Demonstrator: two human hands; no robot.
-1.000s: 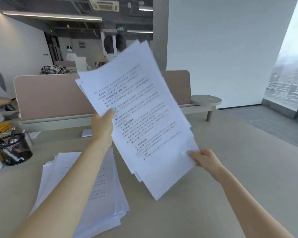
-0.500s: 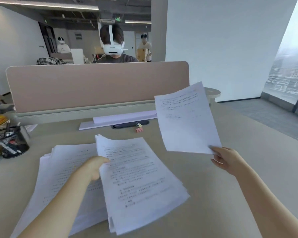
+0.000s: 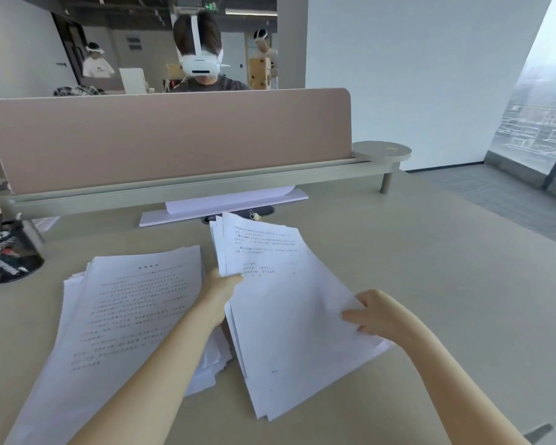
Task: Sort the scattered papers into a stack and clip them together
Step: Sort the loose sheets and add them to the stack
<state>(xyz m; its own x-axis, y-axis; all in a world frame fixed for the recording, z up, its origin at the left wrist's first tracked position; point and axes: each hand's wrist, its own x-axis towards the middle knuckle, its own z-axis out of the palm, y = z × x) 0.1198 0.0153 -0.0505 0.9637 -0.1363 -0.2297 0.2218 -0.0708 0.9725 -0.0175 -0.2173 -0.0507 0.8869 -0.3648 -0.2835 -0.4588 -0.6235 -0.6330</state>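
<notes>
So from where I'm watching, we're mid-gather on the papers, not at the clipping part yet. The left hand (image 3: 220, 292) has its fingers curled onto the left edge of the smaller sheaf (image 3: 289, 303), thumb on top as far as I can tell, and the right hand (image 3: 374, 314) is pinching the same sheaf at its right edge. The sheaf is tilted a bit, its bottom end down on the desk (image 3: 446, 268), and its sheets are fanned out unevenly along the left and bottom.

Just left of it lies the bigger pile (image 3: 126, 316), flat on the desk, also pretty ragged, with the left forearm across its right side.

The binder clip (image 3: 254, 215) sits at the back of the desk, just past the sheaf's top edge, near a dark slot under the divider (image 3: 174, 139). Untouched, I'd say.

My guess for the next move: square the sheaf up by tapping its edges on the desk, merge it with the big pile, then reach for the clip. The pile looks thick, so the clip might be a tight fit.
</notes>
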